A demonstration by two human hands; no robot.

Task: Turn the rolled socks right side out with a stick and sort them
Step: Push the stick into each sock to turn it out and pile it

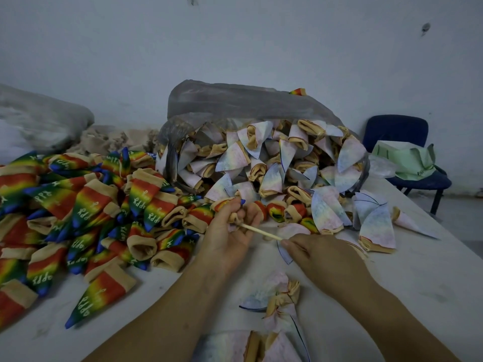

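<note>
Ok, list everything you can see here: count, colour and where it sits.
rainbow socks: many, rainbow, heaped at table's left
inside-out socks: many, pale pastel, spilling from the bag, centre
plastic bag: one, clear grey, centre back
stick: one, pale wood, between the hands
held sock: one, tan and rainbow, in left hand
table: one, white, underneath
chair: one, dark blue, far right
left hand: grips the held sock
right hand: pinches the stick

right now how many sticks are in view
1. The stick runs from the sock gripped in the left hand to the right hand, which pinches it. Others may be hidden under the heaped socks.
</note>
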